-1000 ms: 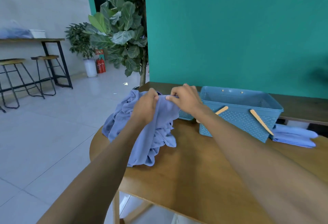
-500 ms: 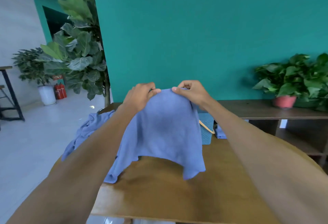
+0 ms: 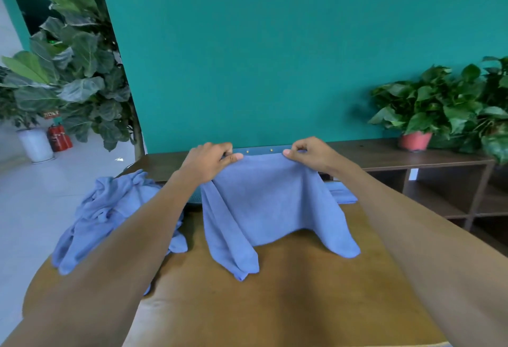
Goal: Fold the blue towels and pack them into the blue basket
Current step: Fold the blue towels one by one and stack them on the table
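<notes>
A blue towel hangs spread out in the middle of the frame, held up by its top edge above the wooden desk. Its two lower corners droop down to the desk surface, one at lower centre and one to the right of it. The left hand pinches the towel's upper left corner between thumb and curled fingers; the right hand pinches the upper right corner the same way. Both grips are clenched on the cloth, and the top edge runs nearly straight between them.

Behind the towel, only a strip of the blue basket shows, its rim peeking out between the two hands with small light dots on it. The rest of it is hidden by the cloth.

At the left of the frame, a crumpled heap of blue towels lies on the desk, partly covered by the left forearm and spilling toward the desk's edge. Just right of the held towel, a sliver of folded blue cloth rests on the desk.

Beyond stands a teal wall. A dark wooden shelf runs along it, carrying a leafy plant in a pink pot at right. At upper left stands a large-leaved plant, with a white pot and a red fire extinguisher on the floor below.
</notes>
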